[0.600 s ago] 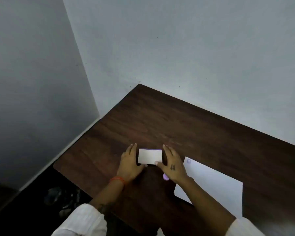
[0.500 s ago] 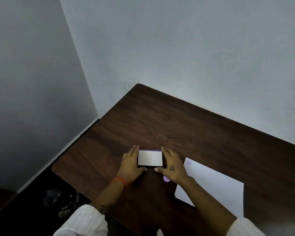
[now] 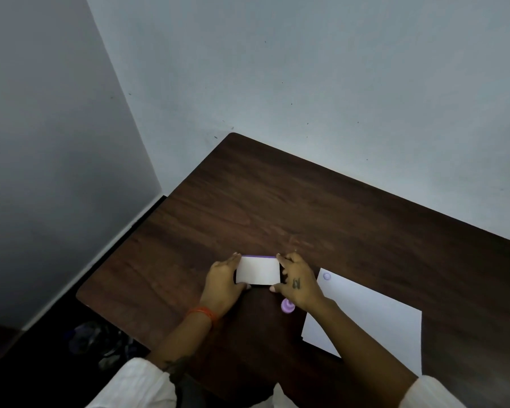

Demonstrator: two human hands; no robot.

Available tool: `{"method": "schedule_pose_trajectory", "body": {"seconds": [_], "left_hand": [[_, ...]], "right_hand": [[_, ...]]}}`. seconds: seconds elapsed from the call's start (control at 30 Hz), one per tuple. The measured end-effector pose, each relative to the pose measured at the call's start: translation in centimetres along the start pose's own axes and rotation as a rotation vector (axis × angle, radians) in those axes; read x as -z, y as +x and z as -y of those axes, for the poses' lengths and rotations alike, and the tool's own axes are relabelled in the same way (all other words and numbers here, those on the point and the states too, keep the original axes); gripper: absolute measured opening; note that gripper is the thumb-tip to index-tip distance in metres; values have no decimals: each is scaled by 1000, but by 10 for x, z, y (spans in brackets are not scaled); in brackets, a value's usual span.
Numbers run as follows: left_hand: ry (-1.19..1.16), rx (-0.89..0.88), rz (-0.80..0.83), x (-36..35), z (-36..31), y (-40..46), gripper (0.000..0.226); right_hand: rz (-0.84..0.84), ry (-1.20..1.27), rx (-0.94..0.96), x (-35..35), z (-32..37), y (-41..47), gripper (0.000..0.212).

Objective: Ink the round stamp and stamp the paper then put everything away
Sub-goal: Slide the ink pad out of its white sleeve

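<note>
A small rectangular ink pad (image 3: 258, 270) with a white lid and a purple far edge lies on the dark wooden table (image 3: 306, 219). My left hand (image 3: 223, 285) grips its left side and my right hand (image 3: 298, 282) grips its right side, thumbs at the near edge. A round purple stamp (image 3: 287, 307) stands on the table just under my right wrist, partly hidden. A white paper (image 3: 374, 313) lies to the right, with a round purple stamp mark (image 3: 326, 276) near its far left corner.
The table sits in a room corner, with grey walls behind and to the left. Its left edge drops to a dark floor where some dim objects (image 3: 100, 346) lie. My right forearm crosses the paper's near corner.
Both hands have stayed on the ink pad with almost no movement. The lid looks pressed flat. The view has shifted slightly.
</note>
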State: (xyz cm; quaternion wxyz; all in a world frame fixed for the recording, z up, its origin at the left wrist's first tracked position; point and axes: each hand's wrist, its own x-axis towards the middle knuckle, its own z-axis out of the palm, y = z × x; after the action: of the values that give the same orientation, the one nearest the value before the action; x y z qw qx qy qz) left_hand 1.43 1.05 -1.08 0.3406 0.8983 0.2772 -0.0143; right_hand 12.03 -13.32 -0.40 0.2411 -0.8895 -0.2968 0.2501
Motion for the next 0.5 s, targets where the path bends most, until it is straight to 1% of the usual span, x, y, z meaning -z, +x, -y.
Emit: {"method": "schedule_pose_trajectory", "body": {"seconds": [0.17, 0.33, 0.43, 0.5], "left_hand": [[-14, -25, -47, 5, -4, -4, 74], [-91, -69, -137, 25, 5, -14, 73], [-125, -68, -188, 38, 19, -24, 73], [-144, -35, -214, 43, 30, -33, 72]], "right_hand": [[-43, -5, 7, 3, 5, -1, 78], [-107, 56, 73, 4, 22, -5, 78], [-96, 83, 115, -4, 40, -7, 78], [-73, 77, 143, -13, 50, -8, 77]]}}
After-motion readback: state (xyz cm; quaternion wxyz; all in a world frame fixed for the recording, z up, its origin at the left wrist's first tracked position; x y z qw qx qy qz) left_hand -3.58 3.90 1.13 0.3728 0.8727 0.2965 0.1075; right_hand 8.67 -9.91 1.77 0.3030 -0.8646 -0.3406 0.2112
